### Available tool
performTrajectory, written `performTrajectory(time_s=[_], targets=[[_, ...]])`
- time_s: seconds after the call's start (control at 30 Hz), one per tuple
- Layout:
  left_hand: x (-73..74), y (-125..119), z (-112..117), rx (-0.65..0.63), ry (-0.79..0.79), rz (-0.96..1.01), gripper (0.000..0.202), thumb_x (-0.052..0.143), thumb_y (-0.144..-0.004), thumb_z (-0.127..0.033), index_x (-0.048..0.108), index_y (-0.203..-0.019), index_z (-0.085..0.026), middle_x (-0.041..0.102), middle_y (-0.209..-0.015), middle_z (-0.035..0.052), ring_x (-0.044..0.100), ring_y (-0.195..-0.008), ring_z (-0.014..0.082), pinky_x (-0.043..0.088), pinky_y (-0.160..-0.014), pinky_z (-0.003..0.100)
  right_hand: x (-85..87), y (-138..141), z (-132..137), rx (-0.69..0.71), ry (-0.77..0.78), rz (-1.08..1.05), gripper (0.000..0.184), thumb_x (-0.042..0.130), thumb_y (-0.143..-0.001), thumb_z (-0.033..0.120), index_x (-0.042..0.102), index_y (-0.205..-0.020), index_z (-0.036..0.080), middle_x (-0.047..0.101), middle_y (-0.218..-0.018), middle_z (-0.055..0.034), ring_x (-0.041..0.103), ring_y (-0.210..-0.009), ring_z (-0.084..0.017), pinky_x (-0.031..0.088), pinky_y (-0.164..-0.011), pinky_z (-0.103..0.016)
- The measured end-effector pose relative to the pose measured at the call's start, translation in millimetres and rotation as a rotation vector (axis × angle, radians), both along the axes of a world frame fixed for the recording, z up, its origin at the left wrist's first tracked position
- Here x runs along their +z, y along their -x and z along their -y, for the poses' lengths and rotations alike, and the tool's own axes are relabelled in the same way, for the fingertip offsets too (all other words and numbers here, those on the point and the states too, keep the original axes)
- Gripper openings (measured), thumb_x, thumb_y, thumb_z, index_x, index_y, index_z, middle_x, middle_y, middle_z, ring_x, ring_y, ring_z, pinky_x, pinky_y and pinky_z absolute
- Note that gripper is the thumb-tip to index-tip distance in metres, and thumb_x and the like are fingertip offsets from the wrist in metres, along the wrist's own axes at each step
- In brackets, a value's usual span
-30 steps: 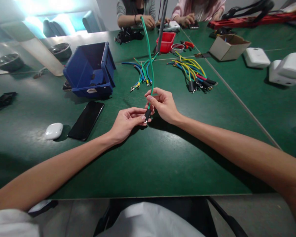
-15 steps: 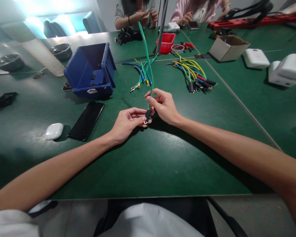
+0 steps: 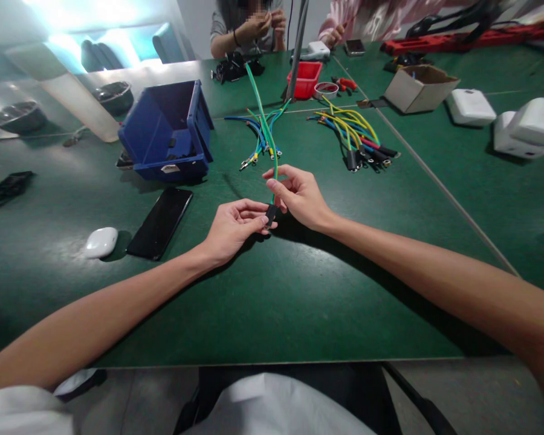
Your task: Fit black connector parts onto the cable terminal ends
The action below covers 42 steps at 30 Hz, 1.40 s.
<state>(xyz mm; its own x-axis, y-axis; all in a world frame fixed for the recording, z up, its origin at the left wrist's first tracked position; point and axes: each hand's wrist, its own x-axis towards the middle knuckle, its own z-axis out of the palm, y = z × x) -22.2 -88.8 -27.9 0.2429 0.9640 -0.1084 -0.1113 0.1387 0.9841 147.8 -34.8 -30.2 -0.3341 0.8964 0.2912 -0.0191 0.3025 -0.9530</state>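
1. Green wire (image 3: 255, 89) stands up from between the person's two hands, over the near middle of the table (image 3: 299, 302); its free upper end leans away and to the left.
2. Black sleeve (image 3: 271, 212) covers the wire's lower end; whatever sits at its tip is mostly hidden by the thumb.
3. Left hand (image 3: 238, 225) is clamped on the sleeve, thumb on top and fingers beneath.
4. Right hand (image 3: 299, 192) pinches the wire just above the sleeve, thumb and fingers together on it.
5. Beyond the hands lies a loose group of blue and green wires (image 3: 254, 123); to its right is a bundle of mostly yellow wires (image 3: 360, 118) with black-sleeved ends.
6. Left of the left hand lie a black smartphone (image 3: 160, 223) and, just beside it, a white rounded case (image 3: 101, 243); a blue bin (image 3: 154, 171) stands behind them.
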Motion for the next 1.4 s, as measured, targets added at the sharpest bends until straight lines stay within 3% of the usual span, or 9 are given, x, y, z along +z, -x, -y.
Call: performTrajectory(time_s=[0.2, 0.57, 1.07, 1.4], targets=[[-1.1, 0.9, 0.8, 0.036, -0.019, -0.001, 0.04, 0.083, -0.068, -0.036, 0.067, -0.096, -0.012, 0.076, -0.084, 0.0107, 0.074, -0.081, 0.0243, 0.058, -0.068, 0.031, 1.7, 2.4, 2.0, 0.015, 0.012, -0.01, 0.039, 0.062, -0.087, 0.054, 0.059, -0.103, 0.019, 0.054, -0.055, 0.0064, 0.049, -0.043, -0.008, 0.039, -0.042, -0.02], [0.2, -0.6, 0.5, 0.185, -0.033, 0.054, 0.037, 0.085, -0.063, -0.03, 0.067, -0.091, -0.012, 0.073, -0.07, 0.0024, 0.067, -0.061, 0.0139, 0.058, -0.063, 0.027, -2.0, 6.5, 9.2, 0.1, 0.091, -0.077, 0.039, 0.073, -0.08, 0.043, 0.056, -0.105, 0.018, 0.061, -0.068, 0.0043, 0.057, -0.051, -0.008, 0.048, -0.049, -0.02], [-1.2, -0.4, -1.0, 0.191, -0.005, 0.058, 0.033, 0.084, -0.063, -0.029, 0.069, -0.087, -0.013, 0.072, -0.071, 0.0029, 0.067, -0.061, 0.0141, 0.057, -0.062, 0.027, -0.8, 8.5, 8.4, 0.103, 0.157, -0.116, 0.042, 0.078, -0.074, 0.042, 0.053, -0.099, 0.019, 0.06, -0.068, 0.0056, 0.057, -0.05, -0.008, 0.05, -0.049, -0.021], [-0.7, -1.8, 0.3, 0.171, -0.019, 0.033, 0.036, 0.083, -0.067, -0.032, 0.069, -0.093, -0.011, 0.073, -0.076, 0.0038, 0.065, -0.059, 0.012, 0.057, -0.061, 0.026, -4.8, 9.3, 5.5, -0.014, 0.043, -0.046, 0.042, 0.072, -0.078, 0.038, 0.06, -0.11, 0.014, 0.058, -0.059, 0.0059, 0.053, -0.045, -0.008, 0.044, -0.045, -0.02]])
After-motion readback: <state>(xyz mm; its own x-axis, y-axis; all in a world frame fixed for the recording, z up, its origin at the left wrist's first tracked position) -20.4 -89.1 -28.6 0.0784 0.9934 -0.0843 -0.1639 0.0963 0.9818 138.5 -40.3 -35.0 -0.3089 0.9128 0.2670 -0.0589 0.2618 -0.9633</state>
